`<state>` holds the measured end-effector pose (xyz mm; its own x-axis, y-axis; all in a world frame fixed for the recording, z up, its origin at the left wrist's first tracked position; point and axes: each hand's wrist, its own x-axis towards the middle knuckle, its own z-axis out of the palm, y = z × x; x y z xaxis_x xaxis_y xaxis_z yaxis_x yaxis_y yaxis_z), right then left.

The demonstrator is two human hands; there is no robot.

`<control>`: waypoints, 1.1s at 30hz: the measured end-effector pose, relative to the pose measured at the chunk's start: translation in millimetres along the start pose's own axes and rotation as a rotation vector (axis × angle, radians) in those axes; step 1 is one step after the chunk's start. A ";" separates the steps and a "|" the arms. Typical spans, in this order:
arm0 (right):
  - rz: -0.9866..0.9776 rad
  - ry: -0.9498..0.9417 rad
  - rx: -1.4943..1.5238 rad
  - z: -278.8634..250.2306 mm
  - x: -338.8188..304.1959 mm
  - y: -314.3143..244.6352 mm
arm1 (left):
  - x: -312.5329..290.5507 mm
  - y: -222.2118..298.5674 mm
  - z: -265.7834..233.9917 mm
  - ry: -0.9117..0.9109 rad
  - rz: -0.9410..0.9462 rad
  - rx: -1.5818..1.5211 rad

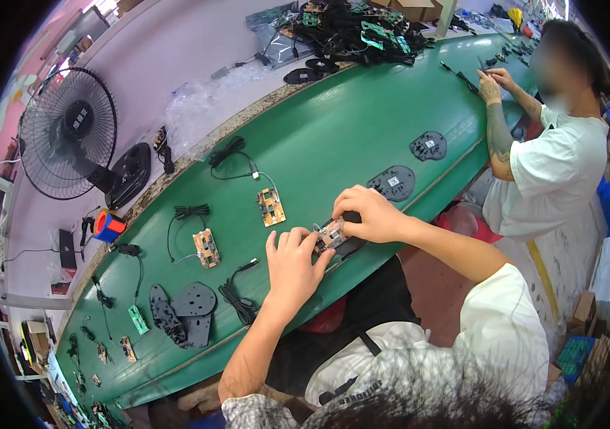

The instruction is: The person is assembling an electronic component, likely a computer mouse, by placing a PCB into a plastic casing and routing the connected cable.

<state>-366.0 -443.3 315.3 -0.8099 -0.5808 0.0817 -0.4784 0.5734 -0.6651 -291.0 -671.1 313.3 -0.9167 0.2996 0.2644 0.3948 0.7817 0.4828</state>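
A tan circuit board [332, 234] sits over a black plastic base near the front edge of the green work surface. My left hand [293, 266] has its thumb and fingers against the board's left side. From the other side, my right hand [371, 215] grips the board's far right end, its fingertips curled down on it. Part of the base shows dark below the board; my fingers hide the rest. Beside my left wrist lies a coiled black cable [237, 300]. To the far left of the hands rests another tan board [271, 207] with its cable.
Rounded black plastic plates lie to the right [392, 183] and left [194, 311]. More boards with cables, such as a green board [138, 319], spread leftward. A black fan [76, 136] stands behind the surface, near a cable heap [351, 32]. A co-worker [548, 150] handles something at right.
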 end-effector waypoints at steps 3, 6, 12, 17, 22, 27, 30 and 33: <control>0.026 -0.046 -0.019 -1.4 1.6 -5.5 | 0.4 -0.2 -0.7 -0.011 -0.001 -0.001; 0.070 -0.062 -0.041 -2.5 1.9 -8.8 | 2.0 0.0 -0.7 -0.011 0.010 -0.001; 0.040 -0.059 -0.037 -1.5 0.0 -6.6 | 4.5 2.6 -2.7 -0.049 0.029 0.018; -0.158 -0.110 -0.048 -9.2 -12.3 5.2 | 5.0 1.2 -2.8 -0.063 0.034 0.040; -0.146 -0.038 -0.234 -4.0 -22.5 -17.2 | 6.8 6.9 -9.5 -0.068 0.029 0.028; -0.197 0.000 -0.289 4.3 -22.2 -9.2 | 0.2 2.1 -0.7 -0.006 0.060 0.058; -0.206 -0.112 -0.172 -10.0 -25.5 -4.5 | -0.7 -4.2 1.1 -0.003 0.043 -0.006; -0.096 -0.090 0.020 -18.6 -32.9 -8.0 | -3.6 -7.2 0.3 0.015 0.058 -0.076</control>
<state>-341.9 -418.0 331.7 -0.7264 -0.6826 0.0794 -0.5447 0.5014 -0.6723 -290.5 -677.6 308.7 -0.8914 0.3342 0.3063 0.4511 0.7197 0.5278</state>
